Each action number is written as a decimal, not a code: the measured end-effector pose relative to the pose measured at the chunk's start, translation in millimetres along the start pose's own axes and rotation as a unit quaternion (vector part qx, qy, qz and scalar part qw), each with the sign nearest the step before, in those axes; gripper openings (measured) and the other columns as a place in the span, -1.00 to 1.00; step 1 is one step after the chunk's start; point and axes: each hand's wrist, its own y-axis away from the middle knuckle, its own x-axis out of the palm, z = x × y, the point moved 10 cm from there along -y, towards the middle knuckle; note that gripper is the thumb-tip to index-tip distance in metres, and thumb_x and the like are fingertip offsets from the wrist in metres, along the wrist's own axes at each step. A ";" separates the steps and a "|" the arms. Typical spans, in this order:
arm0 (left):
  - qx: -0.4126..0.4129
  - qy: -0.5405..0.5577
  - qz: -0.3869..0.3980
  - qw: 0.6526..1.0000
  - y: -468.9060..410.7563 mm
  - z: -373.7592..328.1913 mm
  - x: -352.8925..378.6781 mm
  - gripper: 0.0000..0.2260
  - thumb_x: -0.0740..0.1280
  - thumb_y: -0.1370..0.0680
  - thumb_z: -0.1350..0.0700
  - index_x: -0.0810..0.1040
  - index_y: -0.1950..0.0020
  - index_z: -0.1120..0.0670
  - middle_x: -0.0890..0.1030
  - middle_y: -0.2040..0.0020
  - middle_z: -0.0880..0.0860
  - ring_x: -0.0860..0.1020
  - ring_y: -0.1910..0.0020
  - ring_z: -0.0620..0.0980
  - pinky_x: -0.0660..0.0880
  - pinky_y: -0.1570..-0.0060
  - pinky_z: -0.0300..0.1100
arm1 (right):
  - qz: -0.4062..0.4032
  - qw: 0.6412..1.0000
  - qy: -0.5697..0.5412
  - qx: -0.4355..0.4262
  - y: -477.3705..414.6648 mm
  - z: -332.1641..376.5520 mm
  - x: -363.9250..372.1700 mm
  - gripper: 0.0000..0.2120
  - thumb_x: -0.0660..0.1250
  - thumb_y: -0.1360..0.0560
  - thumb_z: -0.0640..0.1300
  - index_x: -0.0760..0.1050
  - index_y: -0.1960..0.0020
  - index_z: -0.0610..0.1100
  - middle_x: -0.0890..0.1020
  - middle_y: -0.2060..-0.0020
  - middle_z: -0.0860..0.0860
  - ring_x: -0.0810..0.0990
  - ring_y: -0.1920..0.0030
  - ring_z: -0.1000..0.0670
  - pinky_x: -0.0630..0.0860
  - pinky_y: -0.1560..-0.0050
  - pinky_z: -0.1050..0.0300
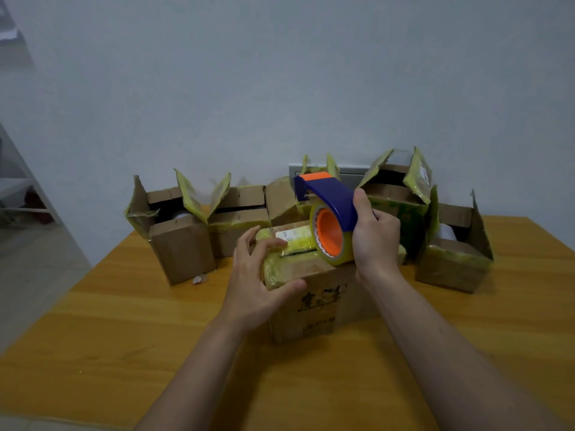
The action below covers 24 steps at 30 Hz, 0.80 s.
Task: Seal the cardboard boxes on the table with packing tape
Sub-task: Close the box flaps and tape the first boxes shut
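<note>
A cardboard box (314, 303) with its flaps down and old yellowish tape on top stands at the middle of the wooden table (124, 337). My left hand (258, 284) holds its near left top corner, thumb on the front face and fingers on the lid. My right hand (373, 237) grips a blue tape dispenser (326, 194) with an orange core and a clear tape roll (334, 244). The roll rests on the box top near its right side.
Several open cardboard boxes line the back of the table: one at the left (177, 234), one beside it (239, 219), a tall one at the back right (398, 194) and one at the far right (454, 259). A small scrap (198, 279) lies by the left box. A white wall stands behind.
</note>
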 end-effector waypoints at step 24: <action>-0.291 -0.187 0.100 0.933 -26.0 40.5 -23.0 -0.14 0.25 -0.37 -0.59 0.40 -0.35 0.08 0.54 -0.24 0.06 0.58 -0.16 0.11 0.59 -0.13 0.09 | -0.013 1.000 0.000 -0.021 -0.9 -2.3 -4.7 -0.56 0.20 -0.63 0.18 0.62 -0.14 -0.16 0.70 0.11 -0.05 0.66 0.15 0.06 0.47 0.39 0.42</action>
